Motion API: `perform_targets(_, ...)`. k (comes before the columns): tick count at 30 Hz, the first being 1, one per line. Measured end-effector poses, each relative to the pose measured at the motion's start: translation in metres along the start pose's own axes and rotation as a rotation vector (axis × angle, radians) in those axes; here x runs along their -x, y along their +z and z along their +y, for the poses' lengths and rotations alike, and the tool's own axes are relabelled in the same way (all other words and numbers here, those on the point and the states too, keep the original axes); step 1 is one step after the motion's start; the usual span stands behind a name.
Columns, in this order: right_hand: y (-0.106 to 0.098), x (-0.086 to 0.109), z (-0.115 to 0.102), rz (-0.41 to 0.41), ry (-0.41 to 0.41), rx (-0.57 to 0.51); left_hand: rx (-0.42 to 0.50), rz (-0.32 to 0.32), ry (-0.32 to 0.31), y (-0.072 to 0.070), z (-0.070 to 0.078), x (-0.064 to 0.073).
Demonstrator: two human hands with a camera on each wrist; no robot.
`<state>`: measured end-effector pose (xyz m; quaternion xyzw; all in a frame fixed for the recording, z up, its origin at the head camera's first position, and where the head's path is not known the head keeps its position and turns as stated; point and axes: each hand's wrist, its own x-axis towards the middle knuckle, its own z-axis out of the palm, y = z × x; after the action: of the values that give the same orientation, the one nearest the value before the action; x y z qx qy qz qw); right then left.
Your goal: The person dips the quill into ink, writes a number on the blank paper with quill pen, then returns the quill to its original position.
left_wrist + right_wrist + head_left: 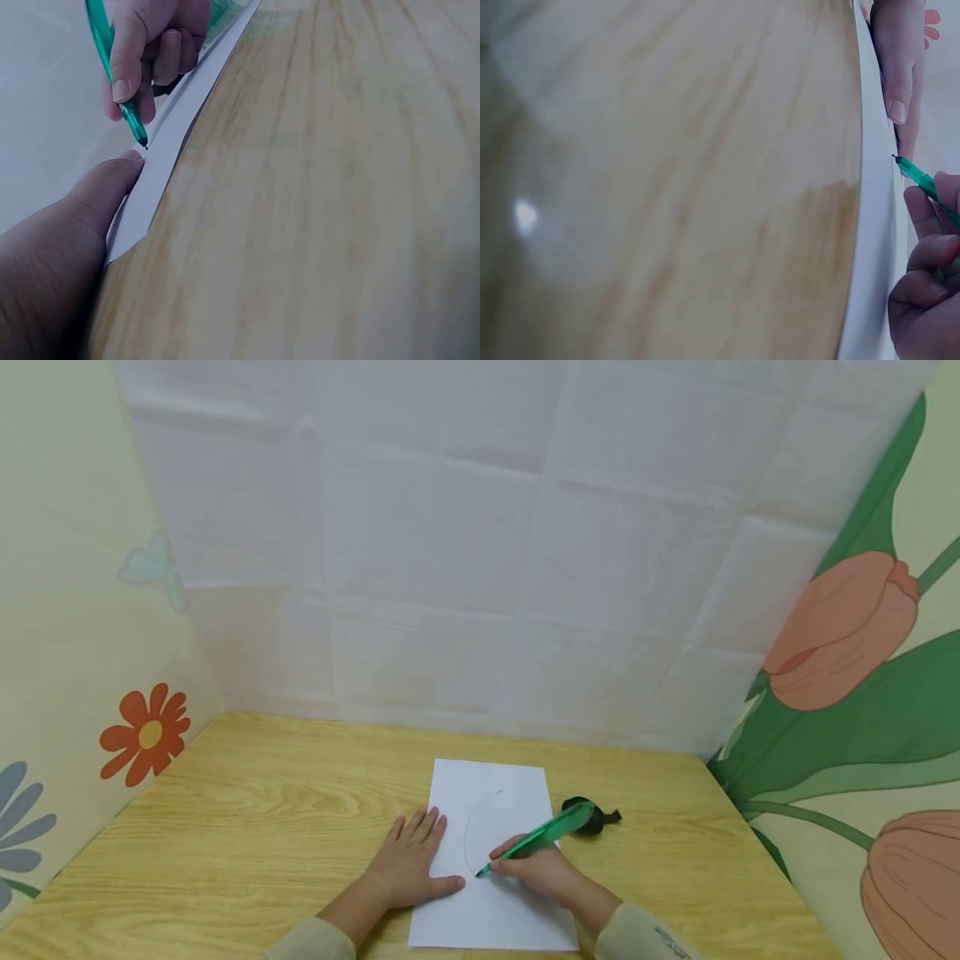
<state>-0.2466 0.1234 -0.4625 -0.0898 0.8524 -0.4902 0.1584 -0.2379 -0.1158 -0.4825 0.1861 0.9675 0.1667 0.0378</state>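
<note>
A sheet of white paper [487,918] lies on the wooden table, bearing a thin curved line that bows to the left. My left hand [411,862] rests flat on the paper's left edge, fingers spread and thumb pointing inward. In my right hand [542,870] I grip a green pen [546,835], slanted up to the right. Its dark tip is at the lower end of the curve. The left wrist view shows the green pen [133,120] coming down close to my left thumb [105,187]. From the right wrist, the pen [917,177] appears pinched between thumb and fingers.
Just right of the paper sits a small dark object [588,817] with a short stem-like end, partly behind the pen. The wooden table [300,810] meets a creased white sheet [450,568] at the back. Flower-printed walls [840,693] flank both sides.
</note>
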Motion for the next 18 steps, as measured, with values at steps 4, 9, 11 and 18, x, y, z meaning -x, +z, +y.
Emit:
perform_targets(4,-0.0013,0.0019,0.0012,-0.005,0.013,0.002,-0.002,0.005,0.002,0.0,-0.0005,0.0002)
perform_targets(9,-0.002,0.0038,0.0019,-0.002,0.025,0.004,0.011,0.017,0.009,0.0028,-0.0024,-0.0019)
perform_targets(11,-0.0022,0.0044,0.002,-0.001,0.029,-0.001,0.016,0.025,0.012,0.0042,-0.0035,-0.0025)
perform_targets(18,-0.0035,0.006,0.0032,-0.01,0.042,0.0,0.022,0.021,0.014,0.0027,-0.0027,-0.0017)
